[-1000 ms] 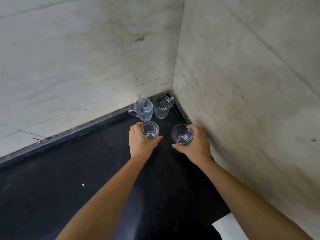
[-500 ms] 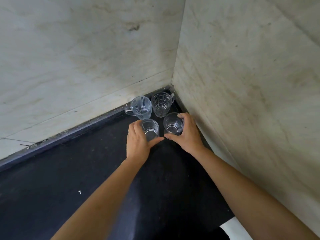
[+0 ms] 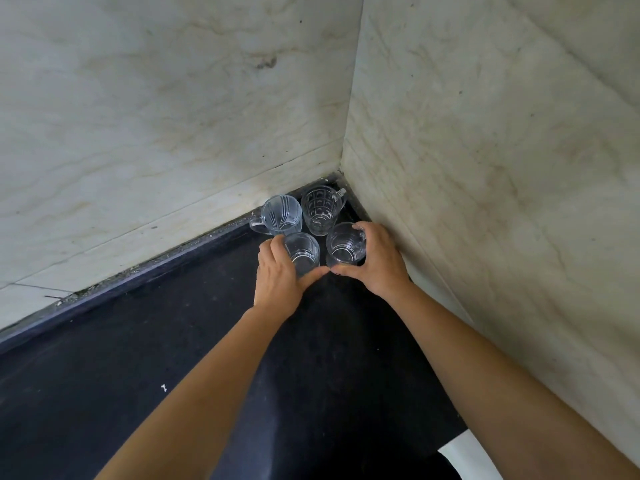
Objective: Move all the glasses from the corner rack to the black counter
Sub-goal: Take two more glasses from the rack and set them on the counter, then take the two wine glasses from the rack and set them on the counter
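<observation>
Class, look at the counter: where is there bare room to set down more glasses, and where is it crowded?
Free: black counter left of the left hand, along the left wall. Crowded: the corner, where two handled mugs and two held glasses cluster.

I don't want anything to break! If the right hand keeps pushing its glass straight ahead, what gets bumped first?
Probably the checkered mug in the corner, standing just beyond the glass in the right hand. The gap looks tiny, though depth is hard to judge.

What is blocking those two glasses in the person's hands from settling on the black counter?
Nothing visible. The left hand wraps one plain glass, the right hand another, both down at the black counter, crowded against two handled mugs behind them.
</observation>
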Demonstrator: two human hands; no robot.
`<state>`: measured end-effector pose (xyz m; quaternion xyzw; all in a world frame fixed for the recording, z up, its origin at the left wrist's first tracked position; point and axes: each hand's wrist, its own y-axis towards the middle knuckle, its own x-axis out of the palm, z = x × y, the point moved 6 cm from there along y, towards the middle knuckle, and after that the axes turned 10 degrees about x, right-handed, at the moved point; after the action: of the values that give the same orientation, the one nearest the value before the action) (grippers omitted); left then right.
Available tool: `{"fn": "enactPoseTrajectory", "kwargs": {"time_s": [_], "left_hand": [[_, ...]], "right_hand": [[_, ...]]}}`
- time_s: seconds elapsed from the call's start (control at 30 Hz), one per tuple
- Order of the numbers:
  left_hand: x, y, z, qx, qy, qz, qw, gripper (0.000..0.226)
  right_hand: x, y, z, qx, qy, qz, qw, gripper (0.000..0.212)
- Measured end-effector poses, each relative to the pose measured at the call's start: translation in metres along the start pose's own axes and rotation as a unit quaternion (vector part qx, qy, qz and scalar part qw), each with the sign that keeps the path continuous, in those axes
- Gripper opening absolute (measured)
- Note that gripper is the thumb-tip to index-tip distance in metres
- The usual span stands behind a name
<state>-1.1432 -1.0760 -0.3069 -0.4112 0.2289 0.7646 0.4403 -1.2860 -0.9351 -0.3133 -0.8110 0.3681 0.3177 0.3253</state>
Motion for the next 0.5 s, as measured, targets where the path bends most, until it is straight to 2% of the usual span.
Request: {"fn": "enactPoseTrajectory", "kwargs": {"time_s": [0.13,0.23,0.33,0.4,0.5], "left_hand": [[-0.019,-0.007,0.004,-0.026,-0.036,-0.017,0.999,0.102],[-0.050,-0.029,0.005,-0.021,-0.011,0.026,0.999,0.086],[-0.088,-0.069,0.006,-0.028,0.049,0.076,0.996,0.079],[-0.115,-0.105,0.002,-0.060,0.088,0.115,0.988,0.076],[-0.153,-0.170,-0.005,-0.132,0.138,0.177,0.965,0.074]], "right_hand": [[-0.008,-0.012,-0.006,0.027,-0.050,-0.033,0.998,0.124],[-0.019,-0.036,-0.016,-0.013,-0.057,-0.008,0.998,0.106],[-0.037,-0.065,-0.037,-0.073,-0.053,0.074,0.993,0.082],[-0.046,-0.082,-0.058,-0.109,-0.037,0.101,0.988,0.076],[-0.041,-0.107,-0.093,-0.187,-0.046,0.101,0.976,0.076]]}}
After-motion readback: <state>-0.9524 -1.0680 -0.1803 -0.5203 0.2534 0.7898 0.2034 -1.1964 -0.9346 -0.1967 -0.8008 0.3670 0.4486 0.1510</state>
